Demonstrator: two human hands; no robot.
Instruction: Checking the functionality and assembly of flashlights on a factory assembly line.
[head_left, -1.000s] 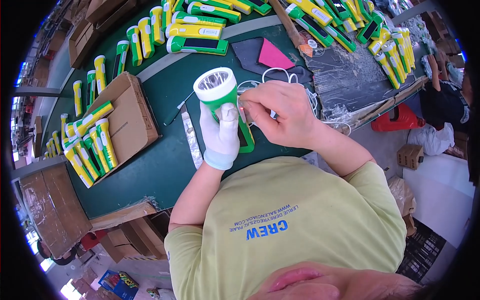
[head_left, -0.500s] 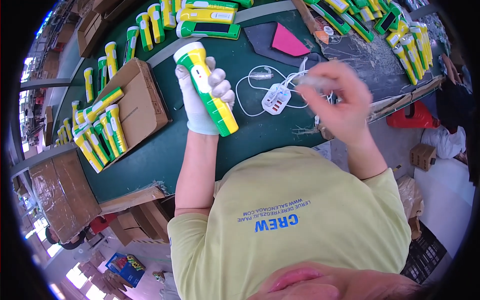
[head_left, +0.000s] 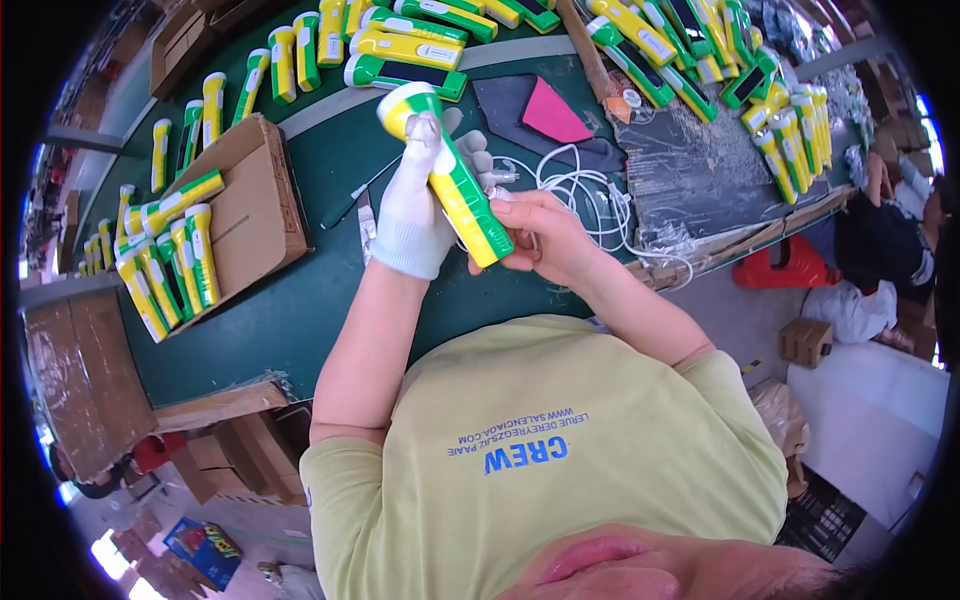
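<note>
My left hand [head_left: 415, 190], in a white glove, is wrapped round a yellow and green flashlight [head_left: 465, 200]. The flashlight is tilted, its white-rimmed head at the upper left and its tail toward me. At the tail end my bare right hand [head_left: 545, 235] grips the flashlight, thumb on the near face and fingers beneath. A small whitish bit shows by the right thumb, too small to name. White cables [head_left: 590, 185] lie in loops just beyond that hand. The white charging hub does not show now.
Left, a cardboard tray [head_left: 250, 200] holds several flashlights. More stand in a curved row [head_left: 282, 65] along the back and lie piled [head_left: 690, 50] at the far right. A green-handled screwdriver [head_left: 345, 210] and a black and pink cloth [head_left: 550, 112] are on the green table.
My right hand has come left from the cables and closed on the flashlight's tail. The flashlight has turned in my left hand, showing another side. The whole view has shifted slightly.
</note>
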